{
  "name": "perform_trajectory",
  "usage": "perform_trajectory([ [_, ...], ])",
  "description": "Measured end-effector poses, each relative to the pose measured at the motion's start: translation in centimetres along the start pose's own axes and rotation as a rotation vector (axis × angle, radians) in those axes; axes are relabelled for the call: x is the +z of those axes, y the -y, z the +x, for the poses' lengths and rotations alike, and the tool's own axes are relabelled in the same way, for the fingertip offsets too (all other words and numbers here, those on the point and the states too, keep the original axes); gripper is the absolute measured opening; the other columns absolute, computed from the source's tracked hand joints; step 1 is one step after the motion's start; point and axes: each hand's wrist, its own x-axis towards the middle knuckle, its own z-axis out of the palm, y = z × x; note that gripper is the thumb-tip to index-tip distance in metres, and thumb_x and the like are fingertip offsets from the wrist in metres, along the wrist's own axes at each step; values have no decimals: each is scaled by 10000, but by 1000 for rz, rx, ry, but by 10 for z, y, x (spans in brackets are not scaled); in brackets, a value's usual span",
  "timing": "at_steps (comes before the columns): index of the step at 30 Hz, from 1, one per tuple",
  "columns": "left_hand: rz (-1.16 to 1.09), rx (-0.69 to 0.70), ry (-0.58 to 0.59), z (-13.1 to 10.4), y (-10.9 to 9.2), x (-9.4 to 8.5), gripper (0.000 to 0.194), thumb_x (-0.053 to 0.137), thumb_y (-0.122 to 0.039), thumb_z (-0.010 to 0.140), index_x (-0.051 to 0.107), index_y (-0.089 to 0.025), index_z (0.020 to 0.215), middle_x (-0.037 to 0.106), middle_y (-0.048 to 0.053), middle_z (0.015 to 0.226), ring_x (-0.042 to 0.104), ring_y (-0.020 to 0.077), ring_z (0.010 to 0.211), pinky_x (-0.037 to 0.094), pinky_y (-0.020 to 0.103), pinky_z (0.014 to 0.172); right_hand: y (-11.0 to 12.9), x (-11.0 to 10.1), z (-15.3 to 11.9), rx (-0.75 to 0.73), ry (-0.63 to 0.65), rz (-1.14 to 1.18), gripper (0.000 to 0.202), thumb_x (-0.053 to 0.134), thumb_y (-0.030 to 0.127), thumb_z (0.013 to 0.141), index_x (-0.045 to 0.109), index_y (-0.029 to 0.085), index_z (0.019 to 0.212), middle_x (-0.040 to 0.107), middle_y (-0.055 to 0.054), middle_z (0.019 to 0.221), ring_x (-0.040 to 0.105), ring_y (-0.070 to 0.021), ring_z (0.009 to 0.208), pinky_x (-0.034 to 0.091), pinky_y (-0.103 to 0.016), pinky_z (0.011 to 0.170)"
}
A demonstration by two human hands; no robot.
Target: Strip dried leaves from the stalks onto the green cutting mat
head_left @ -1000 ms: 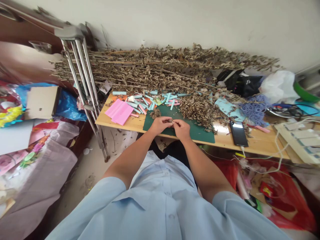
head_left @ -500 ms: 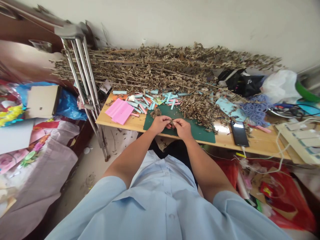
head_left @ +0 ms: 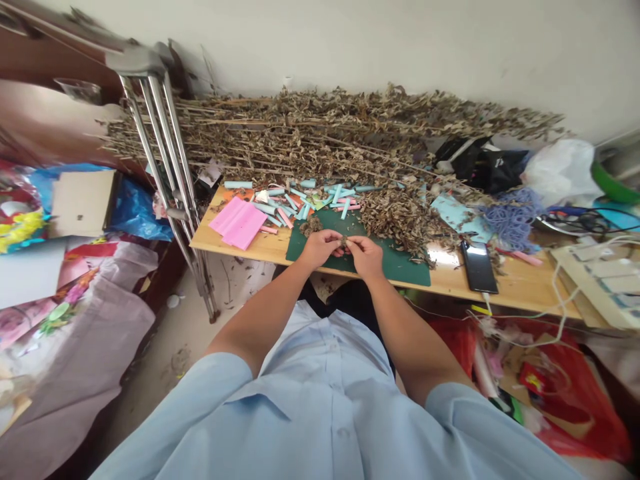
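Note:
Above the front edge of a green cutting mat (head_left: 400, 268), my left hand (head_left: 321, 248) and my right hand (head_left: 367, 256) meet with fingertips pinched together. Between them is a small bit of dried leaf (head_left: 343, 241), mostly covered by the fingers. Just beyond my left hand lies a small clump of crumbled leaf (head_left: 312, 227). A larger heap of dried leaves (head_left: 400, 217) covers the mat's right side, beyond my right hand. Rolled blue and pink paper tubes (head_left: 287, 203) lie scattered behind the mat, and pink paper sheets (head_left: 237, 222) rest to the left.
Long dried plant stalks (head_left: 310, 133) lie along the wall. Metal crutches (head_left: 167, 147) lean at the table's left end. On the right are a black phone (head_left: 479, 267) with a cable, purple cord (head_left: 513, 217), a white plastic bag (head_left: 563, 173) and a power strip (head_left: 605, 280).
Both hands stay in nearly the same place, still pinching the bit of dried leaf. Only slight finger movement shows, and the view has shifted a little.

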Motion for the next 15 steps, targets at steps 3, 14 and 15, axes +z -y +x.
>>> perform_trajectory([
  [3, 19, 18, 7, 0, 3, 0, 228, 735, -164, 811, 674, -56, 1002, 718, 52, 762, 691, 123, 621, 593, 280, 664, -1, 2, -1, -24, -29, -58, 240, 675, 411, 830, 757, 207, 925, 758, -41, 832, 690, -195, 712, 583, -349, 729],
  [14, 77, 12, -5, -2, 6, 3, 170, 709, -125, 819, 708, -69, 979, 721, 38, 717, 677, 106, 607, 576, 233, 641, -6, 1, -2, -115, 12, -137, 191, 650, 376, 849, 743, 214, 888, 748, -47, 885, 684, -201, 781, 558, -361, 801],
  [15, 83, -1, -4, -2, 4, 3, 160, 700, -114, 823, 702, -63, 974, 713, 34, 694, 673, 105, 592, 577, 236, 635, -6, 0, -2, -108, 28, -133, 187, 642, 369, 850, 736, 211, 888, 742, -43, 861, 676, -195, 758, 555, -355, 784],
])
